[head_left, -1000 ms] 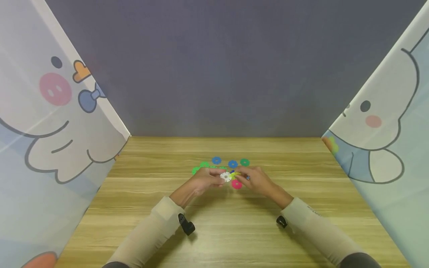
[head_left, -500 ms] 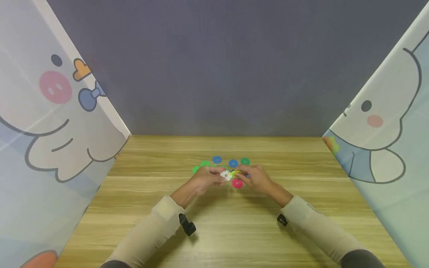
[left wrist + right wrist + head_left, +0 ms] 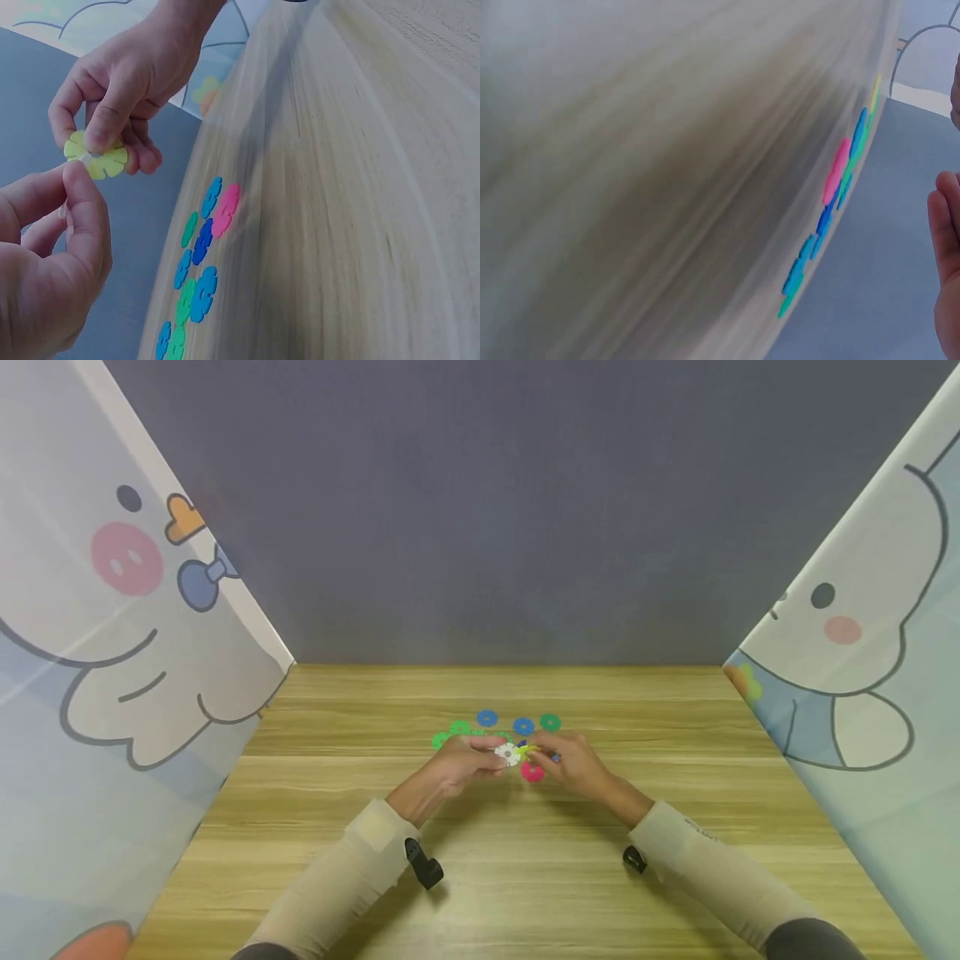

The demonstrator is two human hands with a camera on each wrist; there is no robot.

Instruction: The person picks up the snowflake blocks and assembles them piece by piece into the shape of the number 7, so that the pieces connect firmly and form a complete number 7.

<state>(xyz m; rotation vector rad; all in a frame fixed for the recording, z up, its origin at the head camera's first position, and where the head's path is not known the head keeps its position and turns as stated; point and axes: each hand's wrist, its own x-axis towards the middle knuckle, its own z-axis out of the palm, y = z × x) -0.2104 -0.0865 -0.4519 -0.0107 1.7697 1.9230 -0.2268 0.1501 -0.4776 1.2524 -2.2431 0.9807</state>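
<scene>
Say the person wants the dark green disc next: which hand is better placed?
Probably the right hand: in the head view it looks closer to the dark green disc than the left hand. Both are busy: the right pinches a yellow disc, the left a white disc.

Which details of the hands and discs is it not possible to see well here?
- Head view: whether the white disc and yellow disc interlock; too small.
- Head view: part of a green disc, covered by the left hand.
- Left wrist view: most of the white disc, behind the left hand's fingers.
- Right wrist view: most of the right hand, cut off by the right edge.
</scene>
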